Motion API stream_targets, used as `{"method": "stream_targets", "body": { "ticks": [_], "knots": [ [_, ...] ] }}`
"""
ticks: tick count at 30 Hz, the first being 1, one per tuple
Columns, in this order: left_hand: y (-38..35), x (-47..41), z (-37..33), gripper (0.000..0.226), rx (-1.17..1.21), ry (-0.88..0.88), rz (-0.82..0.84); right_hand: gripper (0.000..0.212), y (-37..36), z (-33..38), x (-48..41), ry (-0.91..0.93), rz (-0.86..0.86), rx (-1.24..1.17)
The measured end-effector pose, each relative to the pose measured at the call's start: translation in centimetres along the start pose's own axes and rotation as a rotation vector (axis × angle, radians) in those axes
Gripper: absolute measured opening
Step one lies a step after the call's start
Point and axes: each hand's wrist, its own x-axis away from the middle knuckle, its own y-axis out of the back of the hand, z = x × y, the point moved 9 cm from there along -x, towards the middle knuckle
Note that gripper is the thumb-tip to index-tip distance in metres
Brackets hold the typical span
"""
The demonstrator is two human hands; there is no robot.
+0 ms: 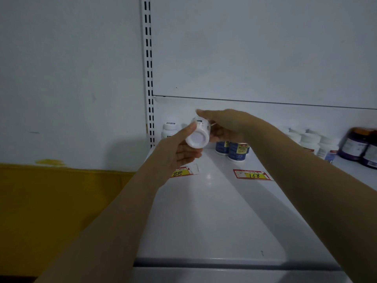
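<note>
Shelf (214,211), white and glossy, with blue-labelled bottles (236,150) at the back. Above its left rear, tipped base toward the camera, small white bottle (197,138): probably light, rigid plastic, smooth enough to slip; best gripped round the barrel. Arms outstretched: left hand (179,153) cradling the base end, thumb on the wall; right hand (225,126) curled round the far end.
</note>
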Motion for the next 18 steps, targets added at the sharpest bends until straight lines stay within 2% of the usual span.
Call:
{"method": "stream_targets", "body": {
  "ticks": [3,7,10,12,15,18],
  "knots": [
    [-0.1,0.2,0.7,0.053,-0.027,0.079,0.021,0.033,-0.5,-2.0,-0.1,-0.13,0.026,-0.084],
    [-0.4,0.2,0.9,0.053,-0.062,0.096,0.038,0.03,-0.5,-2.2,-0.3,-0.127,0.025,-0.081],
    [-0.5,0.0,0.6,0.038,-0.056,0.054,0.051,0.029,0.0,-0.6,-0.3,-0.018,0.025,-0.057],
    [-0.7,0.1,0.1,0.027,-0.163,-0.045,0.073,0.026,0.5,1.0,0.0,0.104,0.044,-0.039],
    [-0.3,0.6,-1.2,0.033,-0.292,-0.2,-0.018,0.028,0.7,2.7,1.0,0.246,0.117,0.01],
    [-0.4,0.9,-1.6,0.045,-0.308,-0.245,-0.025,0.029,1.0,2.8,1.8,0.269,0.137,0.105]
  ]
}}
